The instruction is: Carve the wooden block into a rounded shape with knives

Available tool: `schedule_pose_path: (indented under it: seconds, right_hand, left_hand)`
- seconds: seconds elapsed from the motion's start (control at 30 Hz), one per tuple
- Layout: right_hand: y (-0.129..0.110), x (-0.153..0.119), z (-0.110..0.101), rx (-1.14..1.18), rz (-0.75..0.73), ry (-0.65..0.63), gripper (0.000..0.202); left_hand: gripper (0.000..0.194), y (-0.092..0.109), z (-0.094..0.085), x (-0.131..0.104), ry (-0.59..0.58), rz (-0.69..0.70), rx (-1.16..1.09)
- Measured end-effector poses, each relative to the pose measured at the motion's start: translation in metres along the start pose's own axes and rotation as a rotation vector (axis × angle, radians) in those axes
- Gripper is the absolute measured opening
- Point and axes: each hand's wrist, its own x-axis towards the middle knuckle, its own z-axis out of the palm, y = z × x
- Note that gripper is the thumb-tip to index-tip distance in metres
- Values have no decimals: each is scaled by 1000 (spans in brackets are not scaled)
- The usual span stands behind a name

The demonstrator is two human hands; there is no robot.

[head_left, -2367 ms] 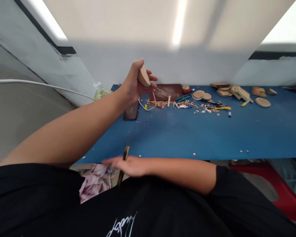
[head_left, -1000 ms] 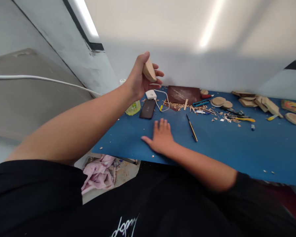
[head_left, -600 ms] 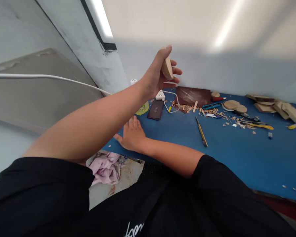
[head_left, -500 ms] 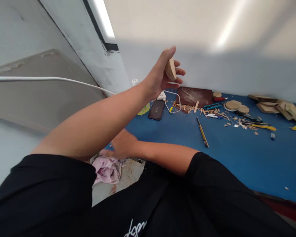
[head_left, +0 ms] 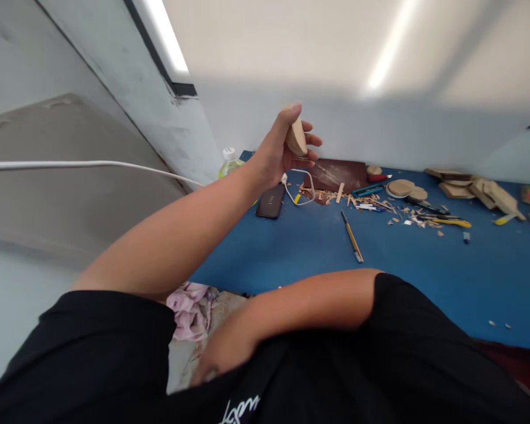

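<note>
My left hand (head_left: 282,147) is raised over the far left of the blue table. Between its thumb and palm it grips a pale, rounded piece of wood (head_left: 296,137), with the fingers loosely spread behind. My right hand (head_left: 229,347) is low against my black shirt, blurred by motion, and its fingers are mostly hidden. A pink cloth (head_left: 189,312) lies just beyond that hand. Under my left wrist are a dark phone (head_left: 270,201) and a white charging cable (head_left: 307,202).
On the blue table (head_left: 406,259) lies a yellow-handled carving tool (head_left: 352,237). Wood shavings, a brown sheet (head_left: 340,175), blue cutter (head_left: 368,191), round wooden discs (head_left: 400,188) and stacked wood blocks (head_left: 490,193) line the wall. A bottle (head_left: 229,163) stands back left.
My right hand has moved down toward my shirt, away from the left forearm. The left hand still grips the wood. The camera view has shifted slightly right.
</note>
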Motion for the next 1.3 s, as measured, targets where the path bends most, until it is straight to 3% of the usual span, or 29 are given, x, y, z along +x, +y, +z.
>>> schedule_pose_path:
  seconds: [0.07, 0.1, 0.17, 0.3, 0.43, 0.6, 0.67, 0.8, 0.93, 1.13, 1.3]
  right_hand:
    - [-8, -33, 0, -13, -96, -88, 16]
    - [-8, -55, -8, -86, -160, -72, 13]
    - [-1, -107, -37, -245, -158, 91, 22]
    - [28, -213, -99, -450, 236, 466, 40]
    - [42, -275, -123, -630, 452, 605, 43]
    - [46, -306, -133, -693, 1070, 675, 64]
    - [50, -316, -136, -633, 1149, 634, 54]
    - [60, -330, -140, -524, 1086, 629, 27]
    - [73, -341, -155, -404, 989, 738, 13]
    - [102, -353, -184, -156, 816, 1048, 26]
    - [115, -359, -179, 314, 617, 1270, 27]
  left_hand:
    - [51, -10, 3, 4, -37, 15, -51]
    - [49, -16, 3, 5, -45, 20, -72]
    - [47, -28, 6, 8, -30, 36, -85]
    - [48, -65, 20, 12, 34, 117, -84]
    - [53, -116, 46, 13, -14, 116, -92]
    - [57, -170, 58, -5, -13, 72, -80]
    - [55, -182, 54, -13, -31, 39, -64]
    - [57, -192, 43, -18, -71, -20, -54]
    - [55, -198, 36, -14, -91, -84, -57]
    - [52, -199, 40, -20, -116, -179, -104]
    - [61, -193, 43, -30, -190, -267, -156]
